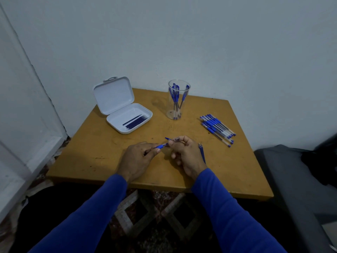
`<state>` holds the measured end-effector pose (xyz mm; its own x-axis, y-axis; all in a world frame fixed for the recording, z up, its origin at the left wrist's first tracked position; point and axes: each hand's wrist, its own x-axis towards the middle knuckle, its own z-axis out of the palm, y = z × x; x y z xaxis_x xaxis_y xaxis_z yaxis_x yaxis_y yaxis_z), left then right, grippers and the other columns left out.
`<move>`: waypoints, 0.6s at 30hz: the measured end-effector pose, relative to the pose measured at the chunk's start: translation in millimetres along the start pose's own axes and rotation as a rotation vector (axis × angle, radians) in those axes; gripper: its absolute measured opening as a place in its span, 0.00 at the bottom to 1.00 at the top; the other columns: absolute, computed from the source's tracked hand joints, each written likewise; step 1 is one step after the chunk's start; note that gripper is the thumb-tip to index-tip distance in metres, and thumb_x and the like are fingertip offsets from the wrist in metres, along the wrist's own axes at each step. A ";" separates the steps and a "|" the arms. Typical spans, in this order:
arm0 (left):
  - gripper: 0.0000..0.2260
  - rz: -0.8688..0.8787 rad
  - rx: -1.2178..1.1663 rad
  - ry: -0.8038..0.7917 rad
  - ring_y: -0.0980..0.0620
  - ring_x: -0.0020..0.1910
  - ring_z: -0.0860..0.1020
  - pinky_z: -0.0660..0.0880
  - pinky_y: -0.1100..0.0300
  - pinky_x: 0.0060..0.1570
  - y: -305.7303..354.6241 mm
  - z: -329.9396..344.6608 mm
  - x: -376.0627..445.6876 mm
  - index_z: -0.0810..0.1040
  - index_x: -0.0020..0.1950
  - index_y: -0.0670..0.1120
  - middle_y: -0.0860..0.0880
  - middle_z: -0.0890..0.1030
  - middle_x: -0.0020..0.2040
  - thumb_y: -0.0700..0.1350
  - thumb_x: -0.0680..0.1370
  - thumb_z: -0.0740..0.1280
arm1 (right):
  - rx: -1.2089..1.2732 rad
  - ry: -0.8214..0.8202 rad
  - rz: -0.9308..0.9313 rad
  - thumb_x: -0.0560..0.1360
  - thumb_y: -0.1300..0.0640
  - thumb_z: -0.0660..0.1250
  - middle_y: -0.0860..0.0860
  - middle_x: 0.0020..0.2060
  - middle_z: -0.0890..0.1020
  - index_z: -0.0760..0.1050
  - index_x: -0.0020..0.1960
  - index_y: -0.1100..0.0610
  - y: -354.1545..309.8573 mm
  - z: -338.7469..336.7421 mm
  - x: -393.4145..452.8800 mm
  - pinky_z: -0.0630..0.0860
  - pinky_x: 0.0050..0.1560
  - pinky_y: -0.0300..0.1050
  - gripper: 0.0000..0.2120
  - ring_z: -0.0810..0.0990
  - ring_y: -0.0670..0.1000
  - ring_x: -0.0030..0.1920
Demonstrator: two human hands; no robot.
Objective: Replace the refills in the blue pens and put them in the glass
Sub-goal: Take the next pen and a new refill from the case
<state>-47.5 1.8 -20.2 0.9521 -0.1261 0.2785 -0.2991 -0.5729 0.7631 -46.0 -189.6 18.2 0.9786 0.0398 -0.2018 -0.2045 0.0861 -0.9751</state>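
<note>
Table (pixel 102 147): wooden, yellow-brown, set against a pale wall.

Left hand (pixel 138 157): fingers curled, pinching the blue grip end of a pen (pixel 162 145) held just above the table's near middle.

Right hand (pixel 184 152): fingers curled, pinching the same pen's other, clear end.

Glass (pixel 178 99): upright at the table's far middle, holding several blue pens standing on end.

Loose pens (pixel 217 127): a bundle lying on the right of the table.

Box (pixel 125 110): white, lid open, at far left; dark refills (pixel 135 121) lay inside.

Other refills (pixel 202 152): a few lay just beside the right hand.
</note>
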 end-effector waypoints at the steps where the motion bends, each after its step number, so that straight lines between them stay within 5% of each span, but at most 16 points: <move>1: 0.13 0.002 0.003 -0.004 0.58 0.45 0.79 0.79 0.53 0.46 0.0 -0.2 -0.1 0.83 0.63 0.55 0.57 0.82 0.45 0.53 0.80 0.68 | 0.008 -0.005 -0.001 0.77 0.60 0.73 0.56 0.44 0.87 0.73 0.56 0.58 0.0 0.2 -0.2 0.67 0.23 0.40 0.11 0.75 0.47 0.29; 5: 0.13 0.007 0.010 -0.007 0.59 0.46 0.79 0.79 0.53 0.48 0.2 -0.4 -0.3 0.83 0.63 0.55 0.58 0.83 0.46 0.54 0.80 0.68 | 0.058 -0.010 -0.021 0.79 0.63 0.70 0.58 0.50 0.87 0.68 0.56 0.58 0.3 1.8 1.3 0.68 0.22 0.39 0.12 0.76 0.49 0.30; 9: 0.13 0.003 0.006 -0.004 0.59 0.46 0.80 0.80 0.52 0.48 -1.1 -0.4 0.0 0.82 0.63 0.57 0.57 0.83 0.47 0.56 0.80 0.67 | 0.026 0.004 -0.027 0.81 0.61 0.67 0.55 0.50 0.87 0.73 0.62 0.58 -0.2 3.0 0.0 0.69 0.25 0.39 0.11 0.76 0.47 0.32; 12: 0.13 -0.006 0.006 -0.007 0.60 0.46 0.79 0.80 0.53 0.48 -1.0 0.0 0.3 0.82 0.64 0.56 0.58 0.82 0.47 0.55 0.80 0.67 | 0.015 0.017 -0.039 0.84 0.57 0.63 0.55 0.50 0.87 0.76 0.57 0.59 -0.5 3.5 -0.3 0.69 0.27 0.40 0.07 0.75 0.47 0.33; 18: 0.12 0.008 0.001 -0.016 0.58 0.43 0.79 0.80 0.51 0.45 -2.6 -0.4 0.0 0.82 0.63 0.58 0.57 0.82 0.44 0.55 0.80 0.67 | 0.196 0.078 -0.036 0.86 0.52 0.56 0.60 0.47 0.87 0.66 0.57 0.58 -2.7 5.5 -1.0 0.73 0.25 0.39 0.09 0.83 0.50 0.34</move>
<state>-46.8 3.6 -22.0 0.9507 -0.1431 0.2750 -0.3062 -0.5728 0.7603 -46.6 -184.4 21.6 0.9825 -0.0432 -0.1814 -0.1625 0.2783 -0.9466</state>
